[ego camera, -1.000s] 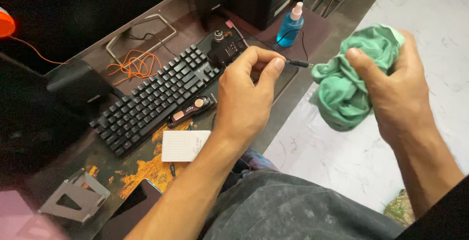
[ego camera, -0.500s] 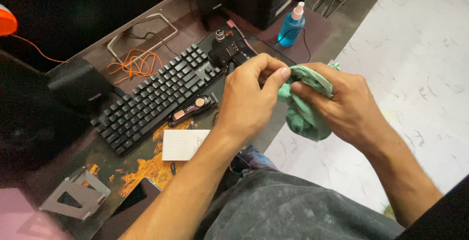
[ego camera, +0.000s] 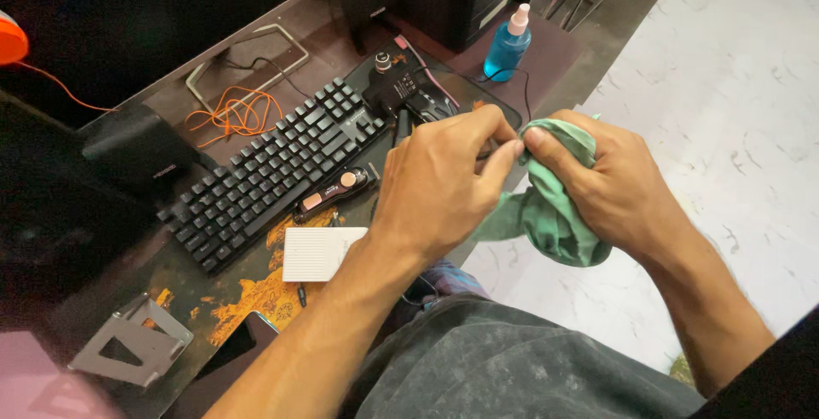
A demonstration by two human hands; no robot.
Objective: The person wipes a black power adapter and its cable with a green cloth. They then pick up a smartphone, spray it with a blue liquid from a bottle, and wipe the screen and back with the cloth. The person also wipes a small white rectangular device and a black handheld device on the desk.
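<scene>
Your left hand (ego camera: 439, 184) is closed in a pinch, thumb and forefinger pressed together at the tips; what they grip is hidden where they meet the green cloth (ego camera: 550, 210), so you cannot tell what is between them. Your right hand (ego camera: 610, 184) is closed around the green cloth, thumb on top and fingers wrapped over the bunched fabric, with the thumb tip touching your left fingertips. The cloth sits between both hands, just off the near edge of the table (ego camera: 554, 52), above the pale marbled floor (ego camera: 725, 103); a loose fold hangs below your right palm.

Layout on the table, all apart from your hands:
- A black keyboard (ego camera: 273, 167) lies diagonally, just left of your left hand.
- A small dark device with copper-coloured buttons (ego camera: 334, 193) lies beside the keyboard's near edge, close to your left wrist.
- A white rectangular box (ego camera: 322, 253) lies just beside your left forearm.
- A black unit with a knob (ego camera: 394, 84) sits at the keyboard's far end, and a dark mouse (ego camera: 431, 107) is next to it, just beyond your left knuckles.
- A blue spray bottle with a pink nozzle (ego camera: 507, 45) stands upright near the far edge, well apart from both hands.
- An orange cable (ego camera: 235, 112) is coiled behind the keyboard.
- A grey folding stand (ego camera: 132, 342) lies at the near left corner.
</scene>
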